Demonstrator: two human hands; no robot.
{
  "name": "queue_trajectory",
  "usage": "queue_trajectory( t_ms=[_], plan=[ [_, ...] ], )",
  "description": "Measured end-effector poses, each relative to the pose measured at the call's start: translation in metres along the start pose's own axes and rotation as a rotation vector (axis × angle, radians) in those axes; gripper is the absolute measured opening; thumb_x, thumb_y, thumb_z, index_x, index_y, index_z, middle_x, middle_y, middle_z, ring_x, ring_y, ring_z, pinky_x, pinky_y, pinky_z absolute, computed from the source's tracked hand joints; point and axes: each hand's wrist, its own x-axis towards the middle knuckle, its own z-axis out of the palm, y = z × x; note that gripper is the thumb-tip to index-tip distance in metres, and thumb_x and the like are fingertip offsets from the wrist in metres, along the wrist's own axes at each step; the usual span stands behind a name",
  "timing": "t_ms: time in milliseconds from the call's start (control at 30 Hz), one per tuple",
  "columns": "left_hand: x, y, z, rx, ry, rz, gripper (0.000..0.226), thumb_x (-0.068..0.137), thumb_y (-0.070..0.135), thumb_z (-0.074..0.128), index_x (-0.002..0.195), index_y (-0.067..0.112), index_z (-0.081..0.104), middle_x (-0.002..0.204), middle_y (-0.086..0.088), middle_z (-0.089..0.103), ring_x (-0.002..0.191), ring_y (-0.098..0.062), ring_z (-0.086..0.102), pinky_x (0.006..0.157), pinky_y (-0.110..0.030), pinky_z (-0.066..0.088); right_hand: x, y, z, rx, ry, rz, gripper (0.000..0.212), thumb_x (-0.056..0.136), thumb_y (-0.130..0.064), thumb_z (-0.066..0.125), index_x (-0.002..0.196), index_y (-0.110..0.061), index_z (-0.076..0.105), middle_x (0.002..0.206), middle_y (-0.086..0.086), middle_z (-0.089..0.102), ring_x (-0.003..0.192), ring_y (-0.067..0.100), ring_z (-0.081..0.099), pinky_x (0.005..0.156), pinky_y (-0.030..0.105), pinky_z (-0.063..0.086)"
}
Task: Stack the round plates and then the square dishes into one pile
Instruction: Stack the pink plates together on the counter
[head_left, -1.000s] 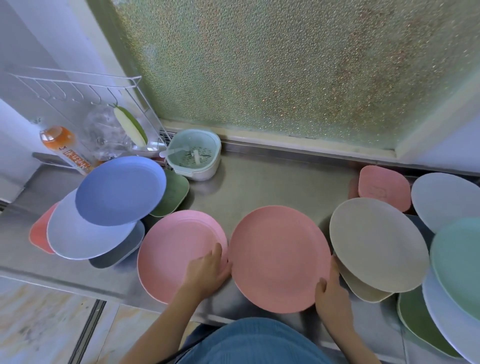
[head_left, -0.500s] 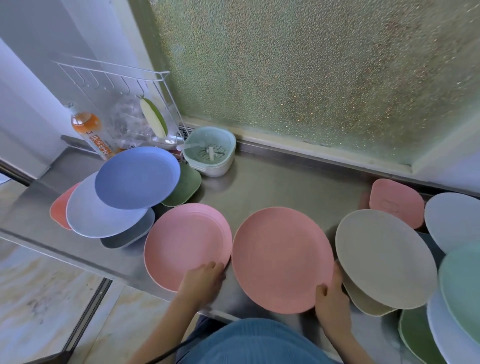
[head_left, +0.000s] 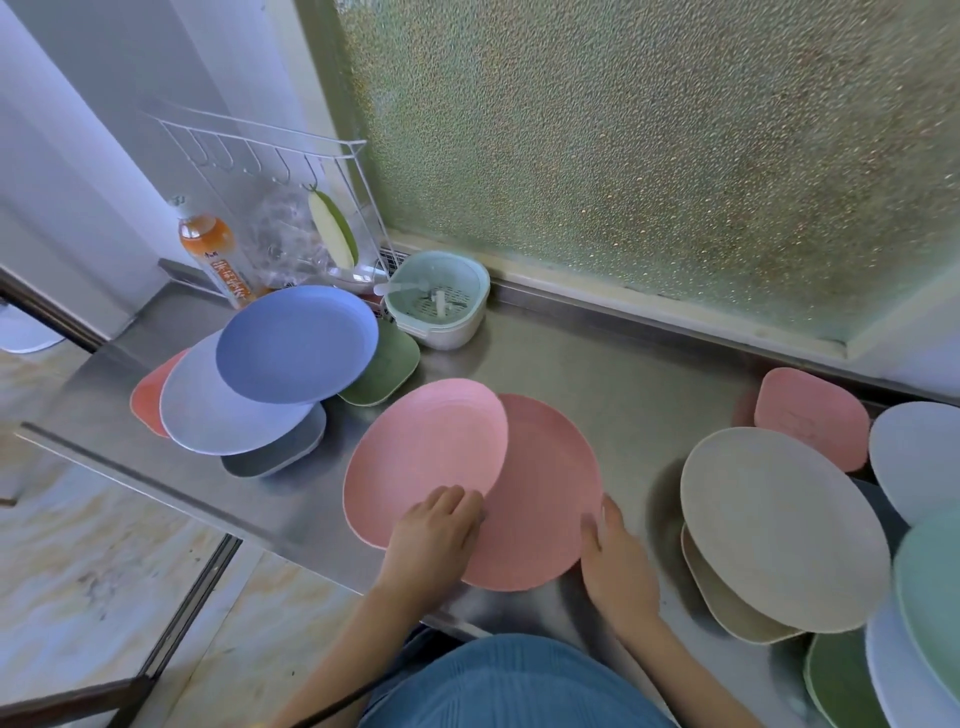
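Two pink round plates lie at the front of the steel counter (head_left: 623, 395). My left hand (head_left: 434, 525) grips the near rim of the left pink plate (head_left: 421, 452), which is tilted and overlaps the left edge of the right pink plate (head_left: 545, 499). My right hand (head_left: 615, 564) holds that plate's near right rim. To the left lean a blue round plate (head_left: 296, 343) and a pale grey-blue one (head_left: 218, 410) over a dark grey square dish (head_left: 275, 457), a red one (head_left: 148, 389) and a green one (head_left: 384, 371). At right a beige round plate (head_left: 779, 525) rests on a beige square dish (head_left: 727, 608).
A pink square dish (head_left: 810, 415), pale, mint and green plates (head_left: 924, 571) crowd the right edge. A mint strainer tub (head_left: 441, 306), an orange bottle (head_left: 213, 254) and a white wire rack (head_left: 270, 156) stand at the back left. The counter's front edge drops to tiled floor.
My left hand has lifted the left pink plate and slid it right, so it now overlaps the right pink plate. My right hand stays on that plate's rim.
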Motion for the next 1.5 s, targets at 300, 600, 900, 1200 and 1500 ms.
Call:
queue_trajectory(
  t_ms=[300,600,900,1200,1500],
  plan=[
    [0.001,0.026,0.025,0.039,-0.13,0.425,0.01,0.064,0.022,0.052,0.071,0.022,0.045,0.061,0.006,0.052,0.052,-0.014,0.048,0.043,-0.022,0.033,0.025,-0.058,-0.017,0.259,0.003,-0.006,0.027,0.094,-0.026,0.045,0.111,-0.007,0.052,0.103,0.018,0.063,0.09,0.031,0.059,0.077,0.035,0.042],
    [-0.009,-0.006,0.04,0.154,-0.271,0.363,0.019,0.065,0.035,0.062,0.068,0.024,0.047,0.061,0.006,0.051,0.057,-0.016,0.05,0.063,-0.028,0.028,0.024,-0.027,-0.004,0.199,0.024,0.056,0.021,0.092,-0.009,0.042,0.111,-0.003,0.048,0.11,0.023,0.061,0.097,0.036,0.057,0.072,0.031,0.035],
    [-0.02,-0.024,0.049,0.131,-0.324,0.436,0.022,0.066,0.036,0.069,0.073,0.027,0.05,0.067,0.009,0.055,0.059,-0.01,0.052,0.057,-0.02,0.045,0.02,-0.041,0.0,-0.284,0.021,-0.009,0.057,0.099,-0.037,0.025,0.148,-0.024,0.001,0.1,0.01,0.065,0.082,0.024,0.06,0.076,0.034,0.049],
    [-0.02,-0.032,0.048,0.039,-0.349,0.361,0.02,0.07,0.048,0.058,0.072,0.029,0.051,0.07,0.011,0.057,0.063,-0.009,0.055,0.055,-0.017,0.048,0.017,-0.048,-0.003,-0.148,0.007,0.139,0.063,0.093,-0.054,0.009,0.131,-0.017,0.044,0.094,0.015,0.063,0.083,0.029,0.057,0.085,0.037,0.044],
    [-0.02,-0.031,0.044,-0.018,-0.352,0.442,0.027,0.071,0.057,0.049,0.07,0.03,0.055,0.07,0.014,0.06,0.065,-0.006,0.056,0.058,-0.015,0.047,0.018,-0.027,-0.006,-0.364,0.071,0.078,0.068,0.095,-0.026,0.034,0.148,-0.015,-0.008,0.088,0.006,0.065,0.077,0.026,0.06,0.06,0.03,0.039]
  ],
)
